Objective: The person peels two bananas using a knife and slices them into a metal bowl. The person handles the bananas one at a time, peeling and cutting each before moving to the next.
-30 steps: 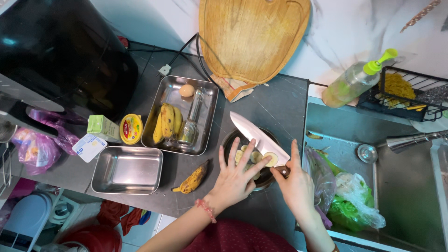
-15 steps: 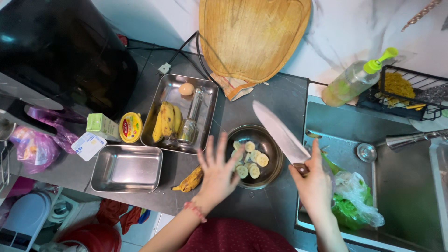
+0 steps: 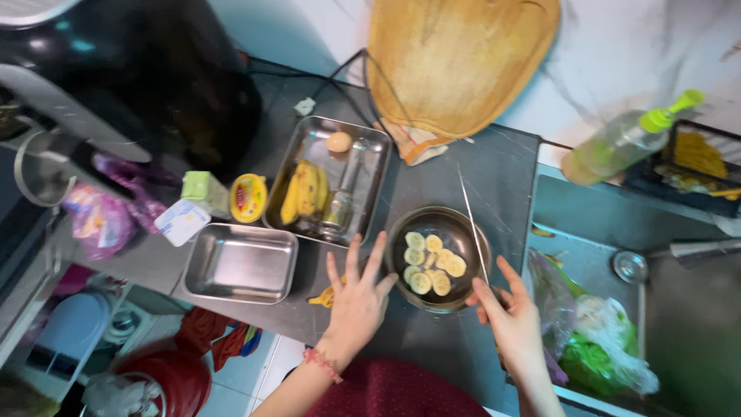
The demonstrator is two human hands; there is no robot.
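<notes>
A round metal bowl (image 3: 401,251) with several banana slices (image 3: 434,262) sits on the grey counter. My left hand (image 3: 356,300) is open, fingers spread, just left of the bowl and over a banana peel (image 3: 326,296). My right hand (image 3: 513,320) grips a knife (image 3: 472,224) by its handle at the bowl's right rim, blade seen edge-on and pointing away from me.
A steel tray (image 3: 374,166) holds bananas, an egg and a small bottle. An empty steel tray (image 3: 239,264) lies to the left. A wooden cutting board (image 3: 455,62) leans on the wall. The sink (image 3: 679,324) with plastic bags is on the right, with a spray bottle (image 3: 625,143).
My left hand has pulled back off the bowl toward the left. The knife has lifted from over the bowl and turned edge-on at its right side.
</notes>
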